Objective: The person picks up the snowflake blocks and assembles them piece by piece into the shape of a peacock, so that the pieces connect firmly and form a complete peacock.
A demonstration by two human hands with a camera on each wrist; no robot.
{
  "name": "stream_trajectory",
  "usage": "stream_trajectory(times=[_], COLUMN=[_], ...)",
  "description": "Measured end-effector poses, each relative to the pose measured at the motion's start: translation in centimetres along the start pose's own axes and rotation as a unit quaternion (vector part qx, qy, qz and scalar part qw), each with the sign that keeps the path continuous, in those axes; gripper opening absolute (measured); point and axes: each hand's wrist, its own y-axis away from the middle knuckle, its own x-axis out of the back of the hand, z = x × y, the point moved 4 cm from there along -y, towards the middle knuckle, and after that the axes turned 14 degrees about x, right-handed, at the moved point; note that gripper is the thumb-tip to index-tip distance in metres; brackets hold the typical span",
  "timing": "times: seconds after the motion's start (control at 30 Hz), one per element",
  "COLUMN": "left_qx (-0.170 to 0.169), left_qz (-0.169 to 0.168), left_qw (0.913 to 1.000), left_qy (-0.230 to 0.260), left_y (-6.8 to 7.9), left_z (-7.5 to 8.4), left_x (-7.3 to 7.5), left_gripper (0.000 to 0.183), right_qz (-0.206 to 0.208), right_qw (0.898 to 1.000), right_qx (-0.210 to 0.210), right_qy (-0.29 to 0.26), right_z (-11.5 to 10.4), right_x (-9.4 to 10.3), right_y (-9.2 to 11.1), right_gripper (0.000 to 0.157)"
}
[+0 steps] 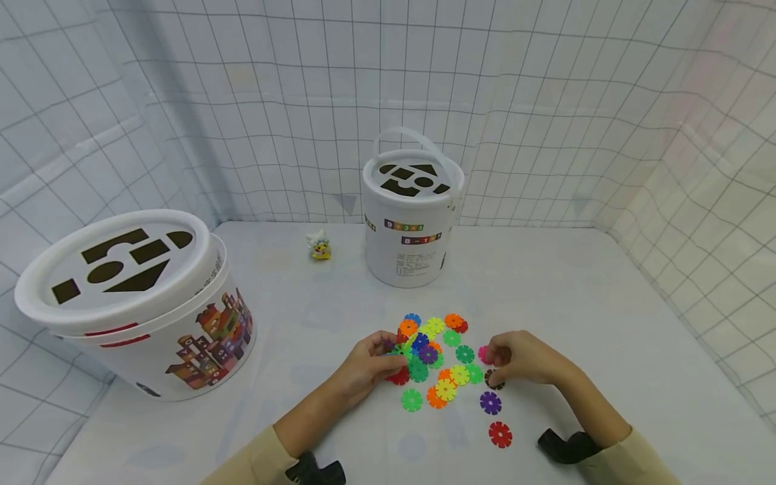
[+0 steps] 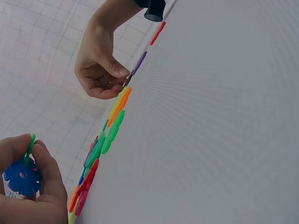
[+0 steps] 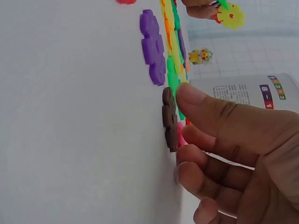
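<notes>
Lower centre of frame: left hand (image 1: 366, 367) pinching 1 green notched plastic disc (image 2: 32, 143), droppable if pinch slackens; right hand (image 1: 530, 357) at 1 brown notched plastic disc (image 3: 168, 119), grasp unclear.

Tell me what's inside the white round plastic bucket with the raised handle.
A round white plastic lid with dark shapes covers the white round plastic bucket, so whatever is inside cannot be seen.

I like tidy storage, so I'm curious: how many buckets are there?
2: the left bucket stands left of the left hand; the back bucket stands beyond the colourful discs. No others show.
</notes>
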Motion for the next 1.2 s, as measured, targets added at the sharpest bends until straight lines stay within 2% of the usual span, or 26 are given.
stream_trajectory(times=[0.17, 0.4, 0.63, 0.77, 1.0, 1.2], left_qx=[-0.015, -0.038, -0.034, -0.028, -0.025, -0.025], left_qz=[0.012, 0.018, 0.032, 0.043, 0.03, 0.016], left_qw=[0.9997, 0.9987, 0.9988, 0.9987, 0.9991, 0.9995], left_qy=[0.015, 0.028, 0.015, -0.003, -0.018, -0.005], left_y=[-0.2, -0.4, -0.2, -0.3, -0.2, 0.1], left_z=[0.1, 0.2, 0.2, 0.0, -0.3, -0.2], left_x=[0.1, 0.0, 0.2, 0.3, 0.2, 0.0], left_gripper=[0.026, 0.024, 0.028, 0.032, 0.03, 0.027], right_qz=[-0.017, -0.023, 0.054, 0.092, 0.144, 0.156], right_qw=[1.0, 0.998, 0.988, 0.981, 0.974, 0.969], right_qx=[0.004, 0.026, 0.105, 0.123, 0.156, 0.176], right_qy=[-0.002, -0.056, -0.101, -0.116, -0.075, -0.073], right_z=[0.3, 0.1, -2.2, -3.6, -5.6, -6.4], right_x=[-0.2, -0.4, -1.1, -2.0, -3.5, -4.0], right_y=[0.3, 0.0, -1.7, -2.9, -4.5, -5.2], right_gripper=[0.03, 0.025, 0.019, 0.015, 0.007, 0.006])
